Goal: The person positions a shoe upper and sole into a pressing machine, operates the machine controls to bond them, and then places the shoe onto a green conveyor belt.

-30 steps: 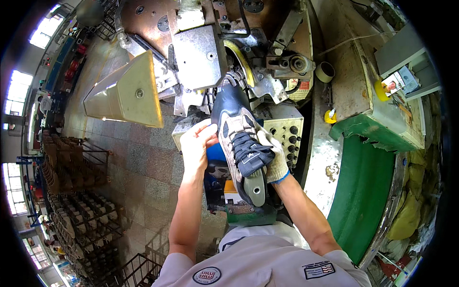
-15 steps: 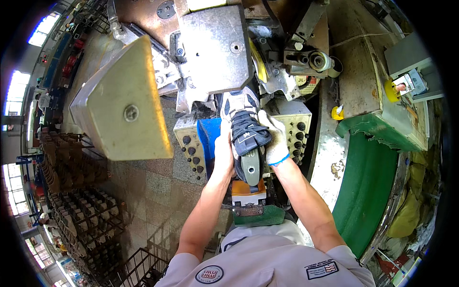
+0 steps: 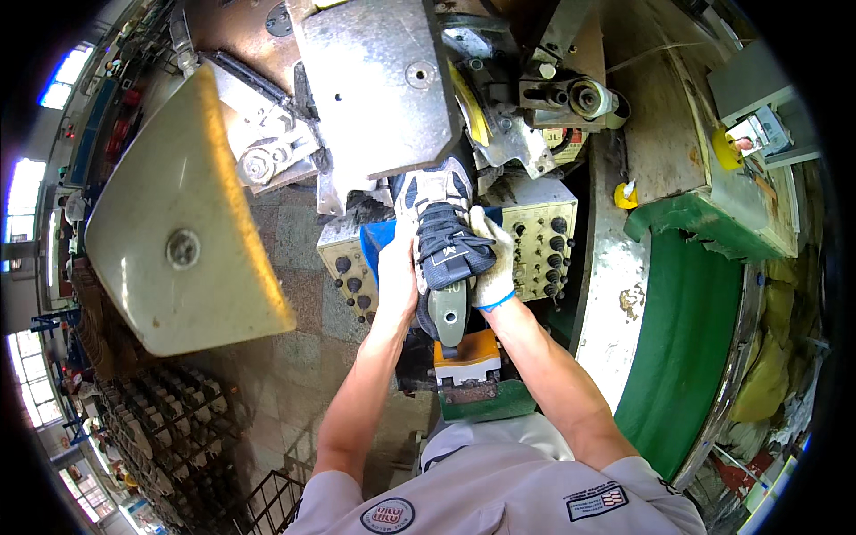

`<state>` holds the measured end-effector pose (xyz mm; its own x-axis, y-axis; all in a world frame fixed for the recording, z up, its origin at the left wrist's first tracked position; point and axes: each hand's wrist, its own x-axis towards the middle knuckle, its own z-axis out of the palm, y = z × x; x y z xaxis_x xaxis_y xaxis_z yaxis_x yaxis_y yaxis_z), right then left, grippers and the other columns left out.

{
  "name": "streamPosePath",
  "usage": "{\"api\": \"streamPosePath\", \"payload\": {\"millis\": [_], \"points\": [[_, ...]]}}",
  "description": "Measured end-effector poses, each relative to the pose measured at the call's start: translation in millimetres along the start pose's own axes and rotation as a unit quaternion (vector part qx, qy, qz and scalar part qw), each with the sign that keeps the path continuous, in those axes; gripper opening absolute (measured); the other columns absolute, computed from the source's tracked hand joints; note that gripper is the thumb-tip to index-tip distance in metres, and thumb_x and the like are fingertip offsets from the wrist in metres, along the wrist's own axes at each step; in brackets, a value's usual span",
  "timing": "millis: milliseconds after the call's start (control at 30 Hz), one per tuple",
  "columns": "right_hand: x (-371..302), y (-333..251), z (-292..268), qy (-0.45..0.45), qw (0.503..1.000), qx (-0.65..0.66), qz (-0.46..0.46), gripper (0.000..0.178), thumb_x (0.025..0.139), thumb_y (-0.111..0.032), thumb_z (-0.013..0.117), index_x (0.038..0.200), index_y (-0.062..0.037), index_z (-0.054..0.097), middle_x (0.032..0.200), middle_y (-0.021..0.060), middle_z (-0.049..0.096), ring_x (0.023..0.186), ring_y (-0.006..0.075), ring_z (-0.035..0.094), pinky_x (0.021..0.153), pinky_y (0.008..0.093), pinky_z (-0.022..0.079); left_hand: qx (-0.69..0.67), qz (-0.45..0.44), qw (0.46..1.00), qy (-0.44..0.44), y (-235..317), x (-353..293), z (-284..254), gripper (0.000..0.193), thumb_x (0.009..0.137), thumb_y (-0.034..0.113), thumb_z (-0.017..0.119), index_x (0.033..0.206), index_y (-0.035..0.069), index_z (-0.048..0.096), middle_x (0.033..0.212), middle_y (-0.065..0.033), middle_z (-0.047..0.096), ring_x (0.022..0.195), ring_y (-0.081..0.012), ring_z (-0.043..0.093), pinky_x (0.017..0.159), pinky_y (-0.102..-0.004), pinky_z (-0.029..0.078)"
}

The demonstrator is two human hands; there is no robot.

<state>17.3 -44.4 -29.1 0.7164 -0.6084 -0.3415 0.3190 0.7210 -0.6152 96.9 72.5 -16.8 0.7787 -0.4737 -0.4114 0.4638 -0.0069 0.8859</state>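
Observation:
A black and white laced sneaker upper (image 3: pixel 446 242) sits on a grey-green shoe last (image 3: pixel 448 314), its toe reaching under a metal plate (image 3: pixel 374 94) of the machine. My bare left hand (image 3: pixel 398 272) grips its left side, fingers mostly hidden against the upper. On the opposite side, my right hand (image 3: pixel 493 259), in a whitish work glove with a blue cuff edge, is wrapped round it. Just below the last's heel end is an orange pad (image 3: pixel 466 349) on a green bracket (image 3: pixel 486 401).
Panels with black knobs (image 3: pixel 546 241) flank the shoe. A large pale guard (image 3: pixel 178 232) with a worn yellow edge juts in at left. Racks of shoe parts (image 3: pixel 169 419) stand on the left floor. To the right runs a curved green conveyor (image 3: pixel 678 348).
The sneaker and both hands shift slightly left in the picture, still held together. The pale guard appears lower and further left, and the whole view has shifted a little.

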Motion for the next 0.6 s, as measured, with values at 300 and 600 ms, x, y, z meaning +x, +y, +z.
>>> {"api": "streamPosePath", "payload": {"millis": [300, 600], "points": [[6, -14, -3, 0.006, 0.993, -0.114, -0.004, 0.029, 0.101, -0.031, 0.064, 0.094, -0.0034, 0.072, 0.086, 0.0003, 0.069, 0.074, 0.0059, 0.060, 0.065, 0.0227, 0.047, -0.076, 0.030, 0.996, 0.041, -12, -7, 22, 0.046, 0.107, 0.041, 0.048, 0.103, 0.001, 0.070, 0.092, -0.0008, 0.066, 0.082, -0.0085, 0.056, 0.076, -0.0258, 0.047], [8, -24, -12, -0.099, 0.930, -0.298, -0.192, 0.022, 0.103, -0.010, 0.054, 0.117, -0.0022, 0.070, 0.074, 0.0050, 0.064, 0.063, 0.0113, 0.055, 0.055, 0.0295, 0.041, -0.163, 0.026, 0.985, -0.051, -22, -9, 20, 0.058, 0.108, 0.051, 0.036, 0.120, 0.001, 0.063, 0.107, -0.0055, 0.070, 0.093, -0.0141, 0.067, 0.086, -0.0293, 0.054]]}}
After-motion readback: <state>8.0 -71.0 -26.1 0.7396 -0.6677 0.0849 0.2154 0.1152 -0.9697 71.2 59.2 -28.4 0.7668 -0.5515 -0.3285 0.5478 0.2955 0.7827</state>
